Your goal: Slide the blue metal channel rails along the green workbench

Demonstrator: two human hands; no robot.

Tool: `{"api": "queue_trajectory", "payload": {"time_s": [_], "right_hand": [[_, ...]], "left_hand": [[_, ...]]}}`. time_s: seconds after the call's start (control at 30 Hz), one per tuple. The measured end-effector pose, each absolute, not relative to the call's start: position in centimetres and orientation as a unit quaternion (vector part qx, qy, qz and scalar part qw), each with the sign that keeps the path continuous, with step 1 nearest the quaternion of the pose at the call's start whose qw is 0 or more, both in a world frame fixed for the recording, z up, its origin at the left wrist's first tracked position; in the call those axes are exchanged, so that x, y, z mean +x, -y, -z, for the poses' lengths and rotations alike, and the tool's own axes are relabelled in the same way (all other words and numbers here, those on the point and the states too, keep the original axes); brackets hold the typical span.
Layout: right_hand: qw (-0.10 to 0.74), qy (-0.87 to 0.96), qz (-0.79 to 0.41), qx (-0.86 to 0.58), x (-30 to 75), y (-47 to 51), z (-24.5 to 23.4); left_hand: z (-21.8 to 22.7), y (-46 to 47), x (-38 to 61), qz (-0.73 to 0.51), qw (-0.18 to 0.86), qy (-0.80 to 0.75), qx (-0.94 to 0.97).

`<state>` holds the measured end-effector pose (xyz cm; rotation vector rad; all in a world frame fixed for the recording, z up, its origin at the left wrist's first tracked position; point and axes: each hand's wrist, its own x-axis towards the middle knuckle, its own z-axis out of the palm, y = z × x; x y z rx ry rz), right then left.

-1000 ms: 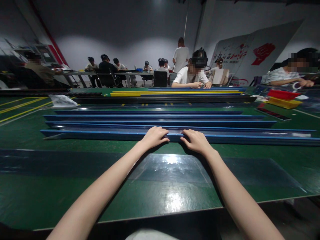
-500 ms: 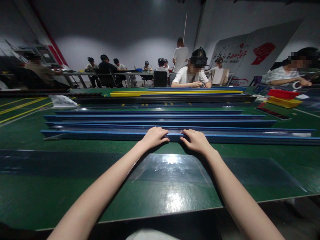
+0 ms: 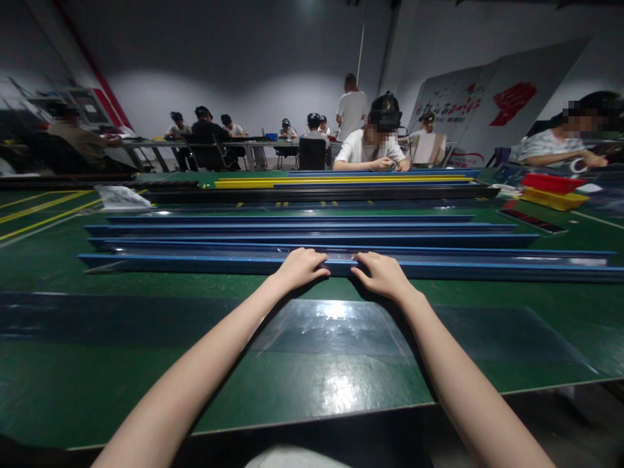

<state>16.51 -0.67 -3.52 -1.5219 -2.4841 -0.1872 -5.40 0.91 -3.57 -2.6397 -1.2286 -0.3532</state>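
Note:
Both my arms reach forward over a green table. My left hand and my right hand lie side by side on the nearest long blue rail, fingers curled over its top edge. The rail runs left to right across the whole table. Behind it lie several more blue rails in parallel rows. A clear plastic sheet lies flat on the table under my forearms.
Farther back lie yellow and dark rails. Red and yellow trays stand at the right. A person in a white shirt sits across the table, another person sits at the far right, and several more sit at tables behind.

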Motion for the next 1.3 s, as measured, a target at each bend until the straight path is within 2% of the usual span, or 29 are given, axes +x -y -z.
{"api": "queue_trajectory", "payload": {"time_s": [0.73, 1.3], "right_hand": [[0.091, 0.847, 0.062, -0.521, 16.46, 0.68, 3.26], [0.081, 0.844, 0.059, -0.527, 16.28, 0.91, 2.97]], "left_hand": [[3.33, -0.74, -5.35, 0.128, 0.071, 0.437, -0.887], [3.26, -0.69, -5.27, 0.138, 0.089, 0.442, -0.882]]}}
